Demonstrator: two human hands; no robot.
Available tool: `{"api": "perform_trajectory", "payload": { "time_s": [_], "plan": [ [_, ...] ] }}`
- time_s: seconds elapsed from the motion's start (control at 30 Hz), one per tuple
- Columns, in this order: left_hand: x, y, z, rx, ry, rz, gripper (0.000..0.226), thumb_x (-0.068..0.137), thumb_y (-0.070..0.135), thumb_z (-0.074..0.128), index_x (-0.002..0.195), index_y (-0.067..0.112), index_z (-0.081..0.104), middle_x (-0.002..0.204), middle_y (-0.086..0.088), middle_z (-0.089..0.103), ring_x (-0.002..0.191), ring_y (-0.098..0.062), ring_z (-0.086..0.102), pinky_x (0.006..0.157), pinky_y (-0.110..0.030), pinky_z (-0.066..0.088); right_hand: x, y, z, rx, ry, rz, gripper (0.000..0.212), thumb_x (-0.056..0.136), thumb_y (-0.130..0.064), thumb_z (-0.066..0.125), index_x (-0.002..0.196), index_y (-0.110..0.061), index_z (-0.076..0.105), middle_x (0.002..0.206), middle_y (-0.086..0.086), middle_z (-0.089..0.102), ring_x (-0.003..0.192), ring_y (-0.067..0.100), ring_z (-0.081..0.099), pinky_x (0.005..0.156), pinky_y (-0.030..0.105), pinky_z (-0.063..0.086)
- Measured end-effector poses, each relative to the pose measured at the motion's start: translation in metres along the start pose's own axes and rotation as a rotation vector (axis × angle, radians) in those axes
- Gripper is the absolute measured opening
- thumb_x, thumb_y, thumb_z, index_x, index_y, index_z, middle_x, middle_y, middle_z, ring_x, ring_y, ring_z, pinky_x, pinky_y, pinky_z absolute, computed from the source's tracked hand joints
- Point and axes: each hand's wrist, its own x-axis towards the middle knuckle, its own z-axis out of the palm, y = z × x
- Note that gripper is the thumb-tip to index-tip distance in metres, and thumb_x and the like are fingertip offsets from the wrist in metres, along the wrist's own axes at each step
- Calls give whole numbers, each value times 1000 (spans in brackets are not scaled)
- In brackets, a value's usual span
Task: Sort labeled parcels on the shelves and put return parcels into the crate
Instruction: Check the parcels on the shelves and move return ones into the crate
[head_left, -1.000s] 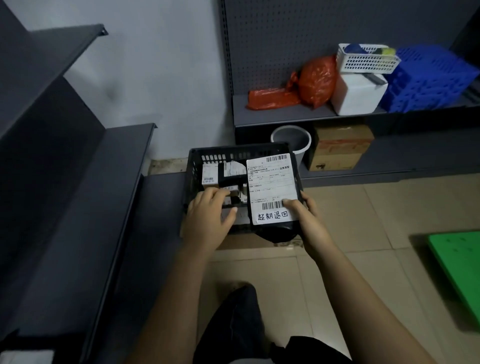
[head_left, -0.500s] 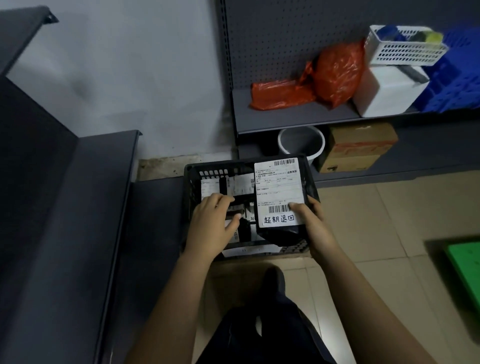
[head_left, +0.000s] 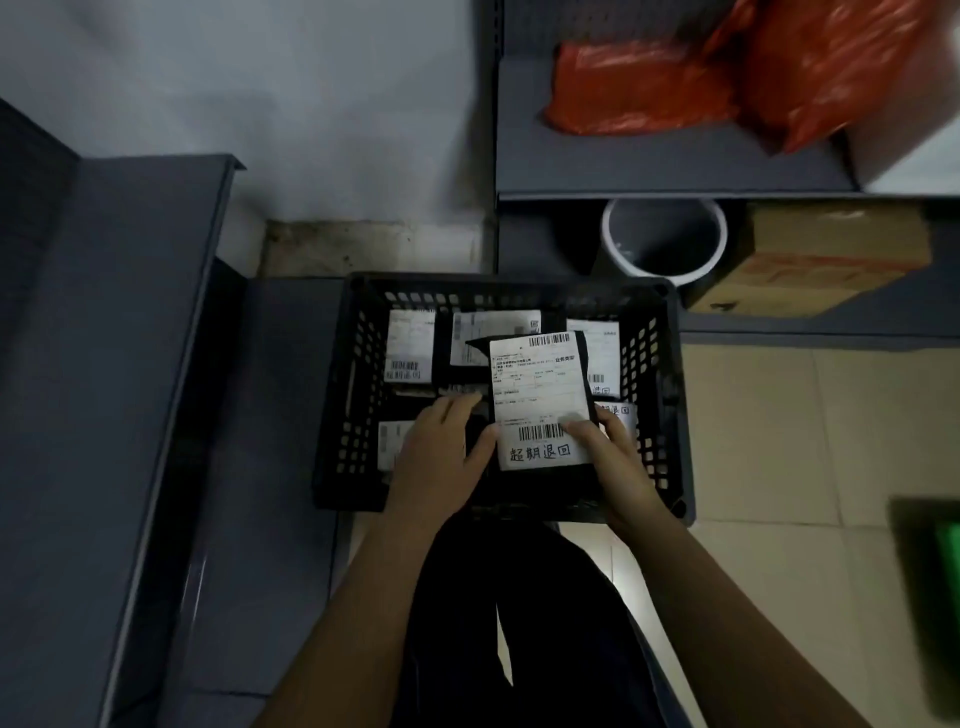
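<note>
Two hands at a black crate (head_left: 353, 395).
The right hand (head_left: 618, 460) pinches a black labelled parcel (head_left: 537, 395) over the crate's near right corner; the left hand (head_left: 441, 460) rests loose-fingered on parcels (head_left: 410, 353) inside, thumb against the held parcel.

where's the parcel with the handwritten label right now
Head view: the black parcel is over the right half of the crate, held by the right hand, the left hand touching its left edge, other labelled parcels beneath.

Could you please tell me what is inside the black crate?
Black labeled parcels lie inside the crate. The held parcel, left hand and right hand hide whatever lies beneath.
</note>
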Motion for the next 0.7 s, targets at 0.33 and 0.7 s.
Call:
{"api": "perform_trajectory", "payload": {
  "time_s": [0.33, 0.7],
  "plan": [
    [31, -47, 88, -421, -119, -278, 52, 98, 26, 54, 145, 32, 33, 126, 18, 45, 115, 2, 43, 94, -12, 35, 81, 59, 4, -73, -5, 151, 41, 89, -24, 65, 128, -24, 53, 114, 6, 69, 102, 24, 69, 85, 43, 58],
    [60, -91, 132, -277, -325, -261, 85, 94, 13, 59, 154, 34, 1, 151, 6, 35, 131, -11, 38, 101, -22, 33, 118, 72, 3, -793, 46, 24, 50, 91, -28, 63, 135, -14, 44, 122, 4, 62, 96, 19, 58, 75, 26, 42]
  ]
}}
